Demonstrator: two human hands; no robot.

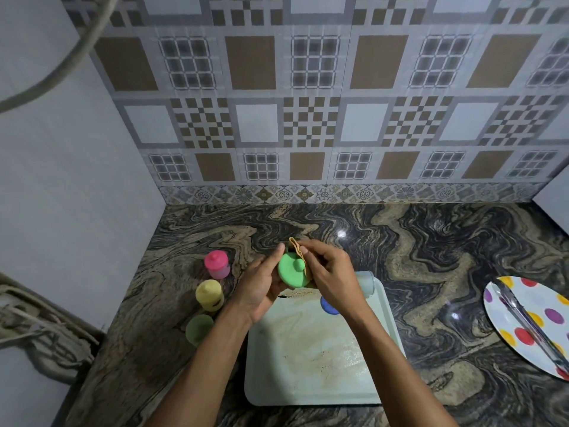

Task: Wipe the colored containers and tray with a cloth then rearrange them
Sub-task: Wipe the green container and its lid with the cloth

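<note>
My left hand [260, 285] holds a green lid [292, 270] with a round knob above the far end of the pale tray [311, 359]. My right hand [328, 272] pinches a tan cloth [298, 249] against the lid's upper right edge. On the counter to the left stand a pink lidded container [217, 264], a yellow lidded container [209, 294] and an open green container [199, 328] with no lid. A blue piece [328, 306] lies on the tray, partly hidden under my right wrist. The tray's surface shows brownish stains.
A polka-dot plate [523, 306] with metal tongs [528, 326] on it lies at the right of the marbled counter [431, 257]. A pale cylinder [366, 280] sits at the tray's far right corner. Tiled wall behind, plain wall and rope at the left.
</note>
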